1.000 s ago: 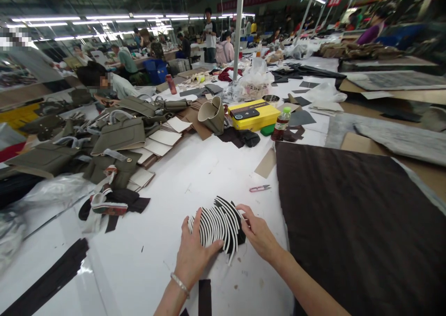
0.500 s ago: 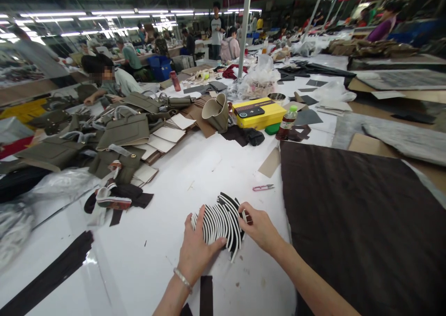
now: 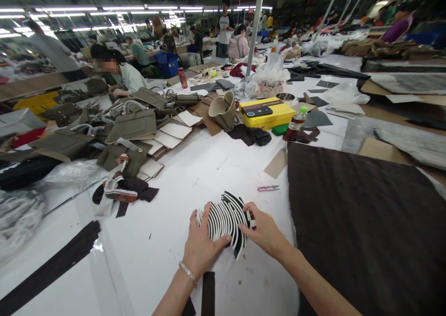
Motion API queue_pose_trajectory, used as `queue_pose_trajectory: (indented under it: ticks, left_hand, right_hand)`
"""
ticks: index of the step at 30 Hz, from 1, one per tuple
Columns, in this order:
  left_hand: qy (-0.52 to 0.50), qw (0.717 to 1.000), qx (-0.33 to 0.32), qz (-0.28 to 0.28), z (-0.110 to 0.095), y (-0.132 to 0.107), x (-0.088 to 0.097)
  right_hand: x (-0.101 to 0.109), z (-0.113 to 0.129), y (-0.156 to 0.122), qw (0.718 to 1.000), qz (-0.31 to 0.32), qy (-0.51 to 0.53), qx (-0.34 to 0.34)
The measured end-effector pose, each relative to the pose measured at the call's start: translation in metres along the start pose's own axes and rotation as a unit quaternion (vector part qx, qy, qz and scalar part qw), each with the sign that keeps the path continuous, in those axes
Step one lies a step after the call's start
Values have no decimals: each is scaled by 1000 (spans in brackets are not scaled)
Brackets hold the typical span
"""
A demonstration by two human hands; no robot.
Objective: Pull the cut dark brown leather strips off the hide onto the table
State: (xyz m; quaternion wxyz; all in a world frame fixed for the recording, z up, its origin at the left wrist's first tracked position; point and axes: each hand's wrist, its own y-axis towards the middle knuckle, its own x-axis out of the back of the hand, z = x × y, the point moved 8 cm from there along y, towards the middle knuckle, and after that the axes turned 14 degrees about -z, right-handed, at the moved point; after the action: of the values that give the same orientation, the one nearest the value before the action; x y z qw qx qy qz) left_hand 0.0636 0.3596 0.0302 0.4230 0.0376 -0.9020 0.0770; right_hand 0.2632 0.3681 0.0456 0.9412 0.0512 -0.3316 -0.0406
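Note:
A fanned stack of thin curved pieces, white faces with dark edges, lies on the white table in front of me. My left hand rests flat on the stack's left side, fingers stretched out over the pieces, a bracelet on the wrist. My right hand is at the stack's right edge, its fingers curled and pinching the ends of the pieces.
A large dark brown sheet covers the table on my right. Pink thread snips lie just beyond the stack. Olive handbags, a yellow box and a bottle stand further back. A person works at the far left.
The view has shifted slightly, so everything sits a bit further right. Both hands stay on the fanned stack, with only small finger movements.

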Motion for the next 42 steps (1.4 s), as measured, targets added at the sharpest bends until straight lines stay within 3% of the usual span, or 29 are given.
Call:
queue_pose_trajectory:
  ticks: [12, 34, 42]
  left_hand:
    - [-12, 1000, 2, -3, 1, 1, 0]
    - [-10, 1000, 15, 19, 2, 0, 3]
    - [-19, 1000, 17, 17, 3, -1, 4]
  right_hand:
    - [-9, 6, 0, 995, -21, -96, -31]
    - [-24, 5, -3, 984, -34, -63, -164]
    - [-25, 17, -2, 995, -58, 9, -81]
